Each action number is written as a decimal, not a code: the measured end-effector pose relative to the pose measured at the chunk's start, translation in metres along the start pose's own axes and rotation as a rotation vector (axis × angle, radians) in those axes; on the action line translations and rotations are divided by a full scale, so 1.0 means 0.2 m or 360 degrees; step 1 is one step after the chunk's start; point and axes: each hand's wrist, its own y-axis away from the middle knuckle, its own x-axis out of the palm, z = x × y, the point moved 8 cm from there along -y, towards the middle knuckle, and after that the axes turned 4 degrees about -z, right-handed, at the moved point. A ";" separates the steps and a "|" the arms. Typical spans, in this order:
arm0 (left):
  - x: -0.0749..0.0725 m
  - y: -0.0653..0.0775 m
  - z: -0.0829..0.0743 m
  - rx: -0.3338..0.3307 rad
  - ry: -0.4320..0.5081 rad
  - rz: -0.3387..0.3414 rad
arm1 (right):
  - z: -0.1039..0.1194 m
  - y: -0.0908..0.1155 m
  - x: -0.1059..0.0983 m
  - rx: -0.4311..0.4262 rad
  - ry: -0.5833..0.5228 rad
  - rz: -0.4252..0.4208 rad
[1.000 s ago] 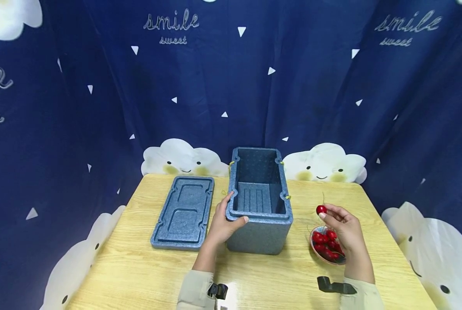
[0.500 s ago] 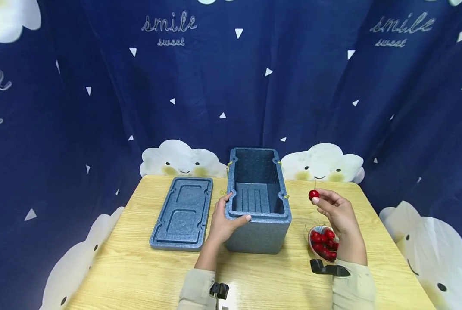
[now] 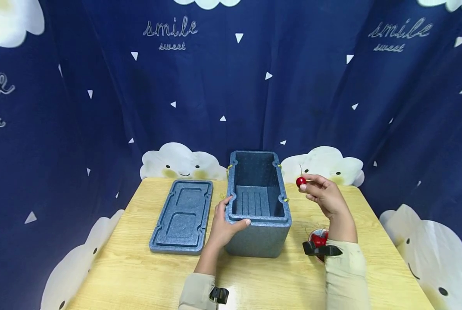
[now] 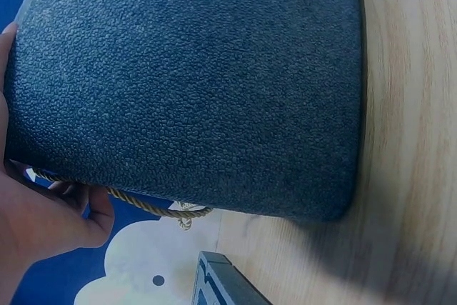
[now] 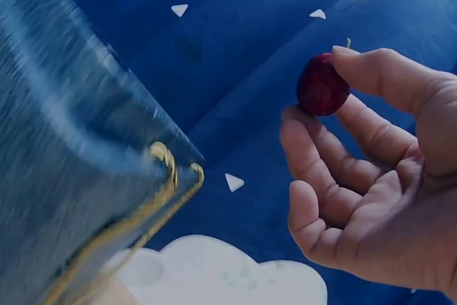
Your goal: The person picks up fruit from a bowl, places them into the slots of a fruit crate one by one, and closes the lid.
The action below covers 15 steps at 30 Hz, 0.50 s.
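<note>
Here, the right hand (image 3: 326, 198) pinches a red cherry (image 3: 301, 181) in the air to the right of the blue-grey box (image 3: 260, 241), which the left hand (image 3: 223, 226) grips at its near left corner.

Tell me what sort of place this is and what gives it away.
Probably a small, curtained-off recording setup, though that's a guess: a dark blue curtain printed with smiling clouds hangs behind and along both sides of a wooden table, and a black fitting sits at each wrist.
</note>
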 end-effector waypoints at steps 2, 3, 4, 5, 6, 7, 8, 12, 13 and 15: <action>0.00 0.01 0.01 -0.0011 0.0003 0.0004 | 0.01 -0.03 0.04 0.0028 -0.0017 0.0065; 0.00 0.01 0.01 -0.0011 0.0012 0.0005 | 0.01 -0.05 0.06 0.0039 -0.0024 0.0093; 0.00 0.01 0.01 -0.0011 0.0018 0.0006 | 0.01 -0.07 0.08 0.0057 -0.0030 0.0121; 0.00 0.01 0.02 -0.0019 0.0024 0.0004 | 0.01 -0.09 0.10 0.0075 -0.0030 0.0146; 0.00 0.01 0.02 -0.0020 0.0030 0.0004 | 0.00 -0.12 0.12 0.0092 -0.0022 0.0170; 0.00 0.01 0.02 -0.0019 0.0035 0.0001 | 0.00 -0.14 0.13 0.0111 -0.0004 0.0186; 0.00 0.01 0.02 -0.0016 0.0040 -0.0004 | 0.00 -0.16 0.15 0.0125 0.0020 0.0208; -0.01 0.02 -0.03 0.0021 0.0078 -0.0017 | -0.01 -0.24 0.21 0.0183 0.0132 0.0266; -0.01 0.02 -0.06 0.0034 0.0088 -0.0016 | -0.02 -0.26 0.22 0.0198 0.0153 0.0285; -0.02 0.04 -0.11 0.0042 0.0120 -0.0013 | -0.03 -0.29 0.24 0.0238 0.0181 0.0317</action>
